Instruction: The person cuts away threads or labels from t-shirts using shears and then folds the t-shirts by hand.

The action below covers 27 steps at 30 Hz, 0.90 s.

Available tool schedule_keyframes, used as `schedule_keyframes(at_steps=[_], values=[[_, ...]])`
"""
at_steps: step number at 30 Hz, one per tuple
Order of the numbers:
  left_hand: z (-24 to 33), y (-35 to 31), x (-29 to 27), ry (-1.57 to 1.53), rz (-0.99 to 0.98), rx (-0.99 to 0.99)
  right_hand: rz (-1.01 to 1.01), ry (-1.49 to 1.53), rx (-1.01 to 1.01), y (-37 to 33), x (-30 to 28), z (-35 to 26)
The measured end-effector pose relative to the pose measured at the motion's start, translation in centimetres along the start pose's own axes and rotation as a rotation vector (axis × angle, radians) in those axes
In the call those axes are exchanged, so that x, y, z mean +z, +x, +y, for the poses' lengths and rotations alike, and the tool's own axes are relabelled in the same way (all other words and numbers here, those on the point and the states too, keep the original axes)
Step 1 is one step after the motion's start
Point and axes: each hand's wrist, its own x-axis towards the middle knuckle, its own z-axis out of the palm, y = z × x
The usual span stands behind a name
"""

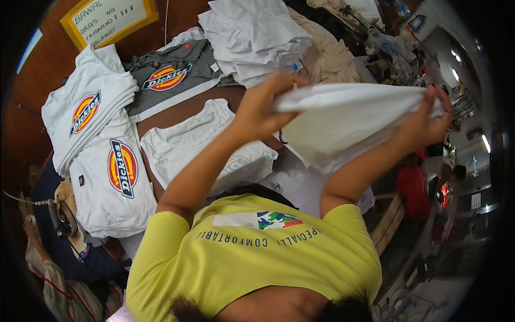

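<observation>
Holding white fabric, left hand and right hand pinching ends, shirts nearby

Head-worn fisheye — downward, close over both hands

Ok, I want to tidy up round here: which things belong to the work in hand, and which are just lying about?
Work, seemingly:
- white cloth in the left hand and right hand
- white shirts
- grey shirt
- white stack

Lying about, probably:
- beige cloth
- red item
</observation>
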Motion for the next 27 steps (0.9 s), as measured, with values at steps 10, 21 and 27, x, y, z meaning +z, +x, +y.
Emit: schedule_keyframes(at_steps=[10,21,27], values=[[5.8,18.3,12.0,0.182,-0.015,0.158,-0.031,-0.774,-0.199,-9.1,-6.3,6.4],[10.6,3.7,10.9,-0.131,-0.740,0.558,-0.424,-0.422,0.181,-19.8,-2.9,11.5],[7.3,1.7,-1.2,0.191,-0.375,-0.027,-0.462,-0.221,0.017,-10.3,14.0,12.8]])
